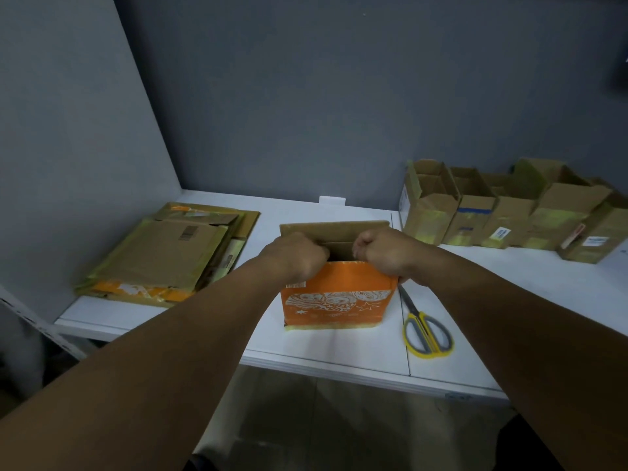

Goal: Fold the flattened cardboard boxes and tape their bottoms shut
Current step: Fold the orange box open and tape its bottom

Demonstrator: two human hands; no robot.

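Both my fists clamp the orange box's (339, 294) top edge, left hand (295, 254) and right hand (382, 251). It stands upright on the white table (339, 348).

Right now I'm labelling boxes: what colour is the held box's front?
The box front is orange with white drawings; head view.

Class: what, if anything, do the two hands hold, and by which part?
Both hold the orange cardboard box by the top edge of its near wall: the left hand near the left corner, the right hand near the right.
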